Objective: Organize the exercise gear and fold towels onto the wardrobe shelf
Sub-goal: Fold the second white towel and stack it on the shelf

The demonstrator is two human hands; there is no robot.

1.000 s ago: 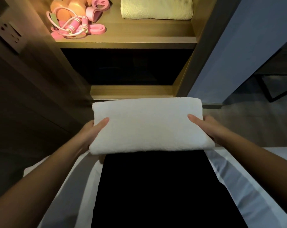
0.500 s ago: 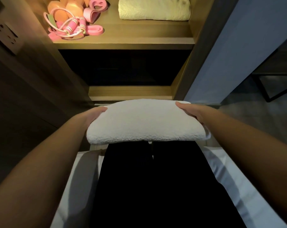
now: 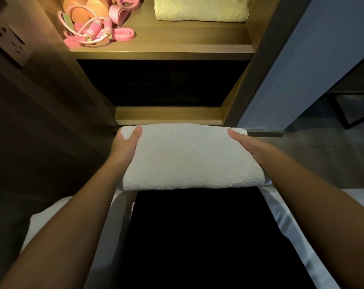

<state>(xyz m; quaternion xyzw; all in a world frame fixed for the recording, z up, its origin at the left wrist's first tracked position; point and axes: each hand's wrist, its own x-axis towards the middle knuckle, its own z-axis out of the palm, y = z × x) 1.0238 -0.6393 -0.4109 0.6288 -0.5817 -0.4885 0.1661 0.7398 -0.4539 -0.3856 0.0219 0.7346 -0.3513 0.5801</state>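
White folded towel [image 3: 189, 159], cream towel [image 3: 202, 9], pink skipping rope [image 3: 93, 32], tan wooden shelf [image 3: 177, 44].

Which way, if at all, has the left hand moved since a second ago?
Yes. The left hand slid forward along the white towel, toward the lower shelf.

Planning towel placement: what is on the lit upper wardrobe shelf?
Folded pale yellow towel at right; pink jump rope, pink flat bands, orange rounded gear at left. The wooden shelf is cut off at the rear.
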